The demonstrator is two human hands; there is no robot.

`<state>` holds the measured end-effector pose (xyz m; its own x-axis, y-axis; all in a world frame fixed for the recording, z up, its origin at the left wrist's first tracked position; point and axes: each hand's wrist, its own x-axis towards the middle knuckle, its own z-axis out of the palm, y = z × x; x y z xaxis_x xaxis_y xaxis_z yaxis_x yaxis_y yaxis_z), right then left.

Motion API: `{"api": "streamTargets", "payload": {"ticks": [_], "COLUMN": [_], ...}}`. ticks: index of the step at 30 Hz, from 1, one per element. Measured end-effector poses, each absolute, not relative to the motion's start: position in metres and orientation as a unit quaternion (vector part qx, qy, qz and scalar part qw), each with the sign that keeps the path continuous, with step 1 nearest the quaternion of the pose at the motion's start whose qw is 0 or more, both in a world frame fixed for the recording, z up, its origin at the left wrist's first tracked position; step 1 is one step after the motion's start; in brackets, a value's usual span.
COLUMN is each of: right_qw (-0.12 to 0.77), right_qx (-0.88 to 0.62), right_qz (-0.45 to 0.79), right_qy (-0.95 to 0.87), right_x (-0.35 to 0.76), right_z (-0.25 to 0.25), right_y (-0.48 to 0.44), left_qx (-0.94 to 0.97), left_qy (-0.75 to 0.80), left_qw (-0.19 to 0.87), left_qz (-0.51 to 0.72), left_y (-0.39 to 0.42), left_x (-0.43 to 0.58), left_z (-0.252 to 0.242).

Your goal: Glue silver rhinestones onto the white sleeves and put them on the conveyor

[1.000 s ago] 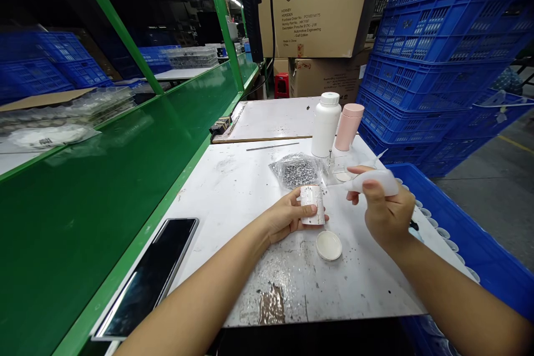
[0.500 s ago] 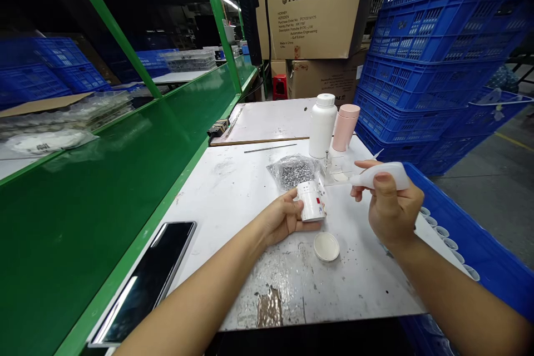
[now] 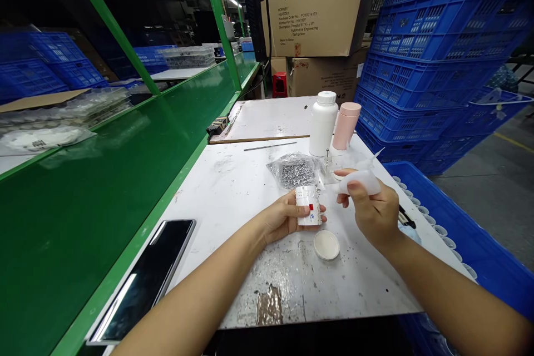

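My left hand (image 3: 287, 216) is closed round a small white cup (image 3: 307, 212) with a red mark and rows of tiny specks on its side. In my right hand (image 3: 373, 208) I grip a white squeeze bottle (image 3: 362, 182), tilted so its thin nozzle points left, a short way from the cup's upper right. A round white lid (image 3: 326, 245) lies on the table just below the cup. Behind the cup rests a clear bag (image 3: 294, 170) of small shiny metal parts. A thin pin (image 3: 327, 157) stands upright beside the bag.
A white bottle (image 3: 323, 125) and a pink one (image 3: 347, 125) stand at the back of the white table (image 3: 200, 194). A phone (image 3: 146, 278) lies at the left edge, beside a green conveyor (image 3: 104, 189). On the right, a blue crate (image 3: 492, 245) holds several white cups. A thin rod (image 3: 270, 146) lies further back.
My right hand has moved left with the squeeze bottle, bringing its nozzle nearer the cup. My left hand has turned the cup so the red mark sits further left.
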<state>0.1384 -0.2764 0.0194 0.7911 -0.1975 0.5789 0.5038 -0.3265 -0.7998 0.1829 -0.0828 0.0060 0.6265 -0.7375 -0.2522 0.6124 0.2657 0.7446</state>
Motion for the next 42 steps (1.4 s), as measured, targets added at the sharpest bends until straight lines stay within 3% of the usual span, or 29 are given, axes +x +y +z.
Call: {"api": "streamTargets", "payload": {"ticks": [16, 24, 32, 36, 39, 42], "right_qw": [0.559, 0.644, 0.6, 0.572, 0.578, 0.528], "right_qx": [-0.767, -0.658, -0.732, -0.778, -0.79, -0.835], "right_qz": [-0.296, -0.385, -0.318, -0.25, -0.194, -0.153], "right_qy": [-0.108, -0.063, -0.057, -0.066, -0.071, -0.03], "right_x": [0.139, 0.142, 0.161, 0.161, 0.157, 0.155], "right_z": [0.019, 0.03, 0.042, 0.04, 0.019, -0.008], "right_y": [-0.275, -0.276, -0.3, -0.321, -0.333, -0.342], "left_qx": [0.425, 0.425, 0.421, 0.436, 0.46, 0.476], "left_qy": [-0.073, -0.072, -0.068, -0.097, -0.113, -0.108], "left_qw": [0.792, 0.793, 0.803, 0.831, 0.848, 0.854], "left_qz": [-0.433, -0.431, -0.416, -0.332, -0.238, -0.18], "left_y": [-0.082, -0.082, -0.079, -0.074, -0.071, -0.07], "left_x": [0.185, 0.183, 0.185, 0.187, 0.188, 0.189], "left_z": [0.003, 0.003, 0.008, 0.015, 0.022, 0.024]}}
